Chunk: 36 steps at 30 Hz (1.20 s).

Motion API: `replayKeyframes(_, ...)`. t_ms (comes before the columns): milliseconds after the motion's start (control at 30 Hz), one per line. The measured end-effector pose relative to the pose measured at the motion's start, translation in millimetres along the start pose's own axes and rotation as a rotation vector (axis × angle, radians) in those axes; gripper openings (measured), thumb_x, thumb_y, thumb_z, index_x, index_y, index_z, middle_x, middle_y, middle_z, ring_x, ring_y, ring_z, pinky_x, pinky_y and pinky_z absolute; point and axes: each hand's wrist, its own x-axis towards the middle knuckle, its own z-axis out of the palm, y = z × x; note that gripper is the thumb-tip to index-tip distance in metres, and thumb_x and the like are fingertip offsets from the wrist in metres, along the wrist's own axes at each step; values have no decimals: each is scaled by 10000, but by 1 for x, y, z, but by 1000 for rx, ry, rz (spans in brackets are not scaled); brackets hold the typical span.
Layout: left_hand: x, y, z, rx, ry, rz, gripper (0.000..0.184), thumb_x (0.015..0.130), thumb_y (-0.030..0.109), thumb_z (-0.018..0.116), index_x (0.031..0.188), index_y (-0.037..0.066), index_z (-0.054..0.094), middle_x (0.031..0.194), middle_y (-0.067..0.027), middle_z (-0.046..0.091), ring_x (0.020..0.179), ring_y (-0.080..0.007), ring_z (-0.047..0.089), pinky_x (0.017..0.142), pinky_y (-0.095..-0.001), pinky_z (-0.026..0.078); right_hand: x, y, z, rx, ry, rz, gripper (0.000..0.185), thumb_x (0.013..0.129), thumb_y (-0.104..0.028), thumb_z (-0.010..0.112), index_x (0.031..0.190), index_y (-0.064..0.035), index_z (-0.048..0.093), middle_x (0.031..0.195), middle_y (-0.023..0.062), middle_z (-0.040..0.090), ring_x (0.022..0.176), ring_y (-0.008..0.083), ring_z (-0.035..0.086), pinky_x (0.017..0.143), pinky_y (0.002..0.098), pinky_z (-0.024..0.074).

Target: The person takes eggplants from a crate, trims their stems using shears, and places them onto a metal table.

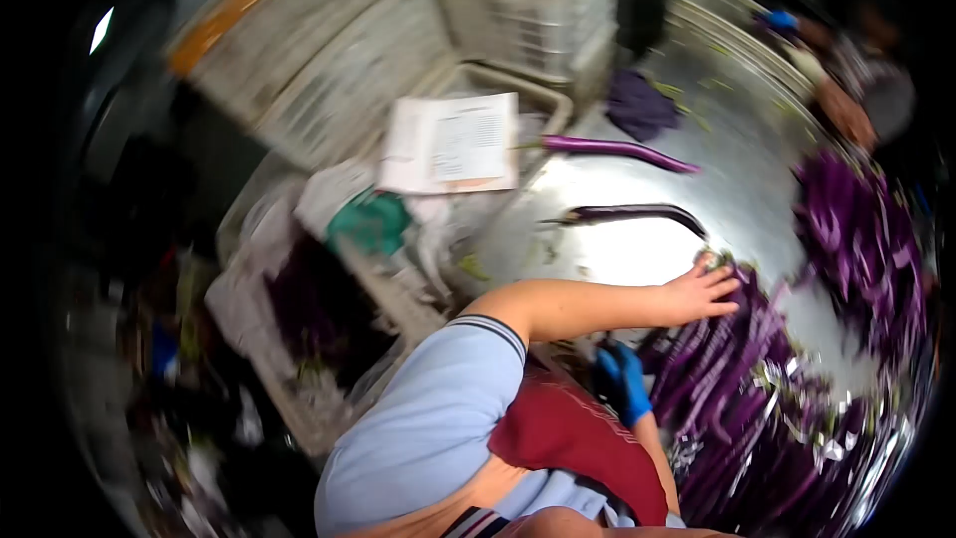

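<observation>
Through my head view, the left hand lies on the stem ends of the near eggplant pile, fingers wide, probably to steady it. The gloved right hand is at the pile's near left edge; I can't tell what its fingers hold. Two single eggplants, one bright and one dark, lie beyond the pile on the bench, perhaps set apart for handling singly. I count one booklet, farther left of the pile; the piled eggplants overlap too much to count.
</observation>
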Motion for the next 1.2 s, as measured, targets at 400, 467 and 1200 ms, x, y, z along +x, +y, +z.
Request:
replayKeyframes(400, -607, 29, -298, 60, 1049, -1899, 481, 819, 235, 571, 1226, -9, 488, 1171, -195, 563, 1081, -298, 549, 914, -337, 423, 26, -26, 13, 548, -140, 223, 237, 953, -267, 413, 1137, -134, 480, 616, -43, 415, 378, 55, 306, 323, 192, 242)
replayKeyframes(467, -694, 71, -273, 280, 828, -2238, 528, 835, 272, 529, 1267, -18, 443, 1214, -218, 525, 1110, -341, 519, 944, -375, 408, 47, -29, 40, 628, -244, 306, 241, 942, -267, 447, 1114, -104, 493, 629, -34, 437, 398, 64, 336, 335, 199, 265)
replayKeyframes(1200, -746, 15, -234, 292, 110, -2779, 915, 666, 406, 758, 1342, 13, 283, 1260, -197, 436, 1153, -341, 444, 914, -466, 432, 83, -91, 203, 119, -329, 207, 262, 933, -238, 458, 1105, -42, 491, 689, -20, 469, 524, 70, 425, 440, 203, 335)
